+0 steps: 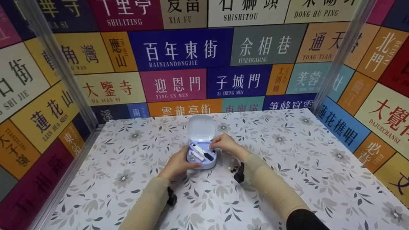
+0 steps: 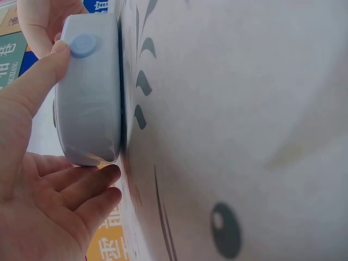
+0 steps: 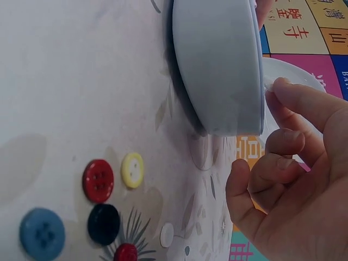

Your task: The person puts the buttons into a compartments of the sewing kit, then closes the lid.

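A small pale-lavender case [image 1: 209,164] with rounded corners stands on the table, its white lid [image 1: 201,127] raised at the back. Inside lie a white stick-like tool with a dark end [image 1: 208,156] and other slim pale pieces. My left hand [image 1: 177,162] grips the case from the left; in the left wrist view its thumb rests beside the round front button and its fingers are at the side. At the case's right rim, my right hand [image 1: 226,142] pinches a small whitish piece [image 3: 268,85] between thumb and index finger; its kind is mostly hidden.
Loose sewing buttons lie on the table right of the case: a red one [image 3: 98,180], a yellow one [image 3: 132,170], a blue one [image 3: 42,234], a dark one [image 3: 104,224] and others. The table [image 1: 127,153] has a floral cover; sign-patterned walls [image 1: 179,48] surround it.
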Available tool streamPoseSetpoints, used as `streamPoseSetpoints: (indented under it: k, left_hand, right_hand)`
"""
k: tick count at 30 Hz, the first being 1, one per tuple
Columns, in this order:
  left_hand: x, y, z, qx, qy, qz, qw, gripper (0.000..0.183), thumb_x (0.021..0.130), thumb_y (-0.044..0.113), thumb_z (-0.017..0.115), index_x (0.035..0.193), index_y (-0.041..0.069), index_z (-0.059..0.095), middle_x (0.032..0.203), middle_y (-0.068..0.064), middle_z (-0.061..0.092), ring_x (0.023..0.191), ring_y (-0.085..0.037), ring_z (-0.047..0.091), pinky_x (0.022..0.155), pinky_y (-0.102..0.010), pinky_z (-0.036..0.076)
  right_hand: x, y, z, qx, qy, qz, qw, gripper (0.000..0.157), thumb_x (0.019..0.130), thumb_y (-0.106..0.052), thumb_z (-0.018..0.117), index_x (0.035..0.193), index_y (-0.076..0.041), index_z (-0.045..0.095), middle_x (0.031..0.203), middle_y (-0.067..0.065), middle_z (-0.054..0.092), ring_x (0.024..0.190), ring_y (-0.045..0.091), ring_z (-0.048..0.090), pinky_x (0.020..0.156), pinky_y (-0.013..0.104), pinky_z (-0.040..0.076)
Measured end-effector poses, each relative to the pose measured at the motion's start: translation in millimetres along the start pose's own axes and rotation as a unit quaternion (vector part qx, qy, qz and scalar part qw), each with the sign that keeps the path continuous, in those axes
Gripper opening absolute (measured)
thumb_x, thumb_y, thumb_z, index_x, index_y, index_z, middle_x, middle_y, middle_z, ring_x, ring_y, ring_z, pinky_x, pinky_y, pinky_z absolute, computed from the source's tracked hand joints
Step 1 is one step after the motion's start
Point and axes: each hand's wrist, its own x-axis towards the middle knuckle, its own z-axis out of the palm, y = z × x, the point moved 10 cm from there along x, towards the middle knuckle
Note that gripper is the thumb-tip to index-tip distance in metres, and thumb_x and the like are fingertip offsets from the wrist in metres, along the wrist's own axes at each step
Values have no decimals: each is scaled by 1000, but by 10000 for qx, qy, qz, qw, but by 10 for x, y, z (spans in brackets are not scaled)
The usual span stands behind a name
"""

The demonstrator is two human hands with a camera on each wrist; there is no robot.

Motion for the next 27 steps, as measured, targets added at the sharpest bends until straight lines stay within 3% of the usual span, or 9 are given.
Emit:
streamPoseSetpoints:
  k: [10, 20, 27]
  left_hand:
    - [4, -39, -5, 23, -27, -195, 9998, 106, 70, 44, 85, 153, 10, 27, 150, -12, 40, 135, -31, 39, 113, -48, 26]
    - [-1, 8, -22, 133, 28, 0, 9999, 102, 71, 43, 84, 152, 9, 30, 146, -14, 45, 131, -32, 43, 112, -46, 30]
    - [-2, -24, -3, 79, -6, -77, 9999, 104, 71, 43, 84, 153, 12, 29, 148, -11, 43, 133, -30, 41, 113, -46, 27]
  right_hand:
    - [30, -23, 50, 370, 132, -174, 9991, 9, 77, -13, 78, 82, -5, 76, 79, -1, 67, 71, 13, 54, 61, 21, 44]
    - [45, -75, 30, -80, 392, -515, 9979, 9, 75, -13, 79, 79, -5, 78, 75, -2, 70, 69, 9, 56, 65, 21, 48]
    - [35, -56, 33, -62, 419, -463, 9980, 9, 75, -13, 79, 80, -6, 77, 76, -1, 70, 72, 12, 60, 69, 24, 51]
